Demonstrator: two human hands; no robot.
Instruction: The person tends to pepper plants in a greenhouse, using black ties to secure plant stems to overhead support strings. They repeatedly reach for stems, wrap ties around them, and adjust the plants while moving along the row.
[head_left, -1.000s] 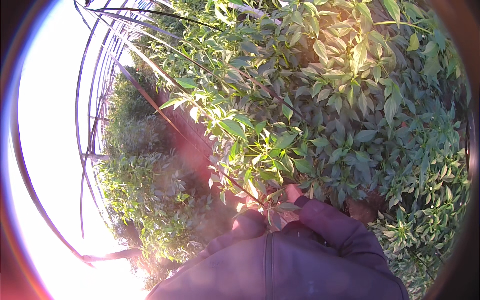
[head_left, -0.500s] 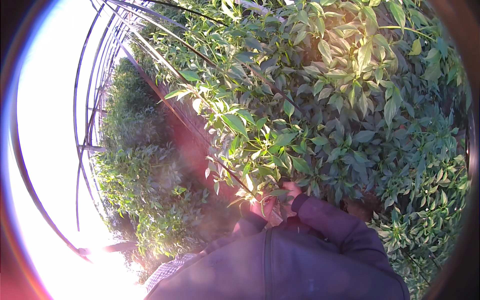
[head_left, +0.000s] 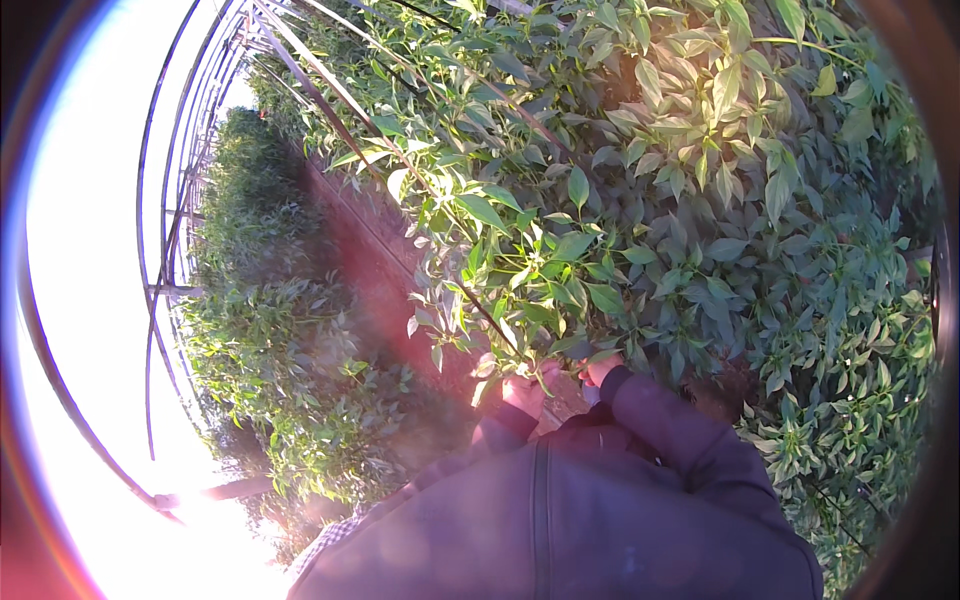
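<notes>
Low in the middle, my left hand (head_left: 524, 393) is closed among the drooping leaf tips of a green leafy plant (head_left: 570, 275), which looks like a pepper plant. A thin dark line (head_left: 487, 315), a cord or rod, slants down to just above this hand. To the right, my right hand (head_left: 602, 370) has its fingers curled in under the foliage. Leaves cover its fingertips, so what either hand grips cannot be made out. Both hands are at the plant's near edge, a short gap apart.
Dense foliage (head_left: 740, 270) fills the right side. Left of the plant runs a reddish soil path (head_left: 385, 290), with another row of plants (head_left: 290, 370) beyond it. Curved frame bars (head_left: 150, 230) rise at the far left against glare. Several slanting lines cross above the path.
My right hand has moved a little right and upward, widening the gap between the hands. My left hand has risen slightly. The view has shifted a little, showing more of the path.
</notes>
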